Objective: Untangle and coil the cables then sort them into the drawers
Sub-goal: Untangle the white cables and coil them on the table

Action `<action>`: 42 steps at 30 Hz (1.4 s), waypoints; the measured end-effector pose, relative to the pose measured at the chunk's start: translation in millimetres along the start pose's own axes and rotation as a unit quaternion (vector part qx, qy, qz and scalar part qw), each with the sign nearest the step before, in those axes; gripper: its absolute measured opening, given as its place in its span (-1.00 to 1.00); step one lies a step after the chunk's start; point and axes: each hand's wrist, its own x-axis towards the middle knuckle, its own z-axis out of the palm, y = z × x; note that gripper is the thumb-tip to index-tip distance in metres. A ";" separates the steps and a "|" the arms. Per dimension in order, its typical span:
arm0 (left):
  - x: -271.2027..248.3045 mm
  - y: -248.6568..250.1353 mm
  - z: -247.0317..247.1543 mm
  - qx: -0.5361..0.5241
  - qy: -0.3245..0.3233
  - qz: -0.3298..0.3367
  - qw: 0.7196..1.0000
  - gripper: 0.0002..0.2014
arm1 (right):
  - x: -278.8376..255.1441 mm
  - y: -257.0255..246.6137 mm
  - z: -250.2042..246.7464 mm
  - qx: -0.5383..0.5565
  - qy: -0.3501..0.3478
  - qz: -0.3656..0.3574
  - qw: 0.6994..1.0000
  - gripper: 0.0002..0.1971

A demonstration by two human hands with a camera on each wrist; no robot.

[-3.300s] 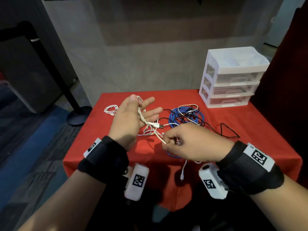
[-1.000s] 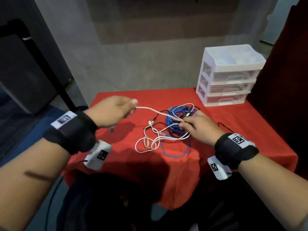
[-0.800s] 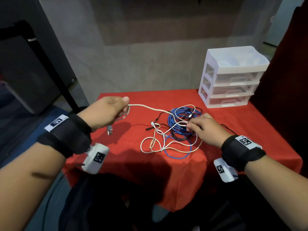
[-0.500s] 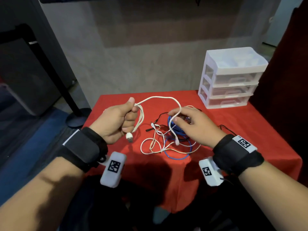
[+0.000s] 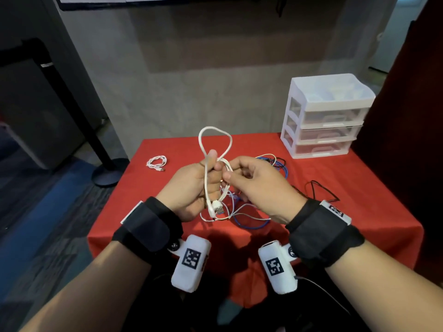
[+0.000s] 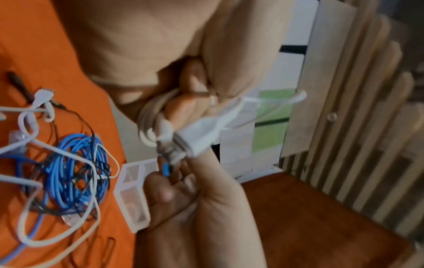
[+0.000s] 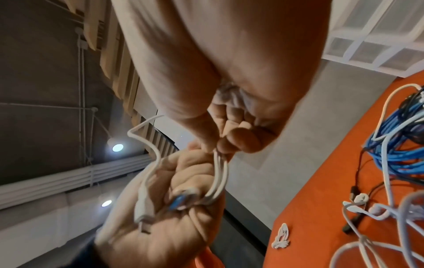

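Note:
My left hand (image 5: pixel 191 185) grips a white USB cable (image 5: pixel 203 144) folded into loops; one loop stands up above the fist and both plugs (image 5: pixel 215 208) hang below it. My right hand (image 5: pixel 251 178) pinches the cable's strands (image 7: pixel 219 174) right beside the left fist, above the table. In the left wrist view the white plug (image 6: pixel 197 141) sticks out of the fist. Beneath the hands lies a tangle of blue cable (image 6: pixel 75 172), black wire (image 5: pixel 321 190) and other white cables (image 5: pixel 242 213). A white three-drawer unit (image 5: pixel 323 116), drawers closed, stands at the back right.
A small coiled white cable (image 5: pixel 156 162) lies at the table's back left. The red tablecloth (image 5: pixel 359 212) covers a small table. A black stanchion post with round base (image 5: pixel 107 173) stands on the floor to the left. A grey wall is behind.
The left hand pulled the white cable out of the tangle, stretching it leftward, then came back. Both hands met above the table and folded the cable into loops in the left fist.

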 end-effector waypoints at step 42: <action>0.8 -26.6 -6.1 0.312 0.104 0.251 0.911 -0.79 | -15.7 -26.1 5.9 0.161 0.101 0.013 0.982 -0.53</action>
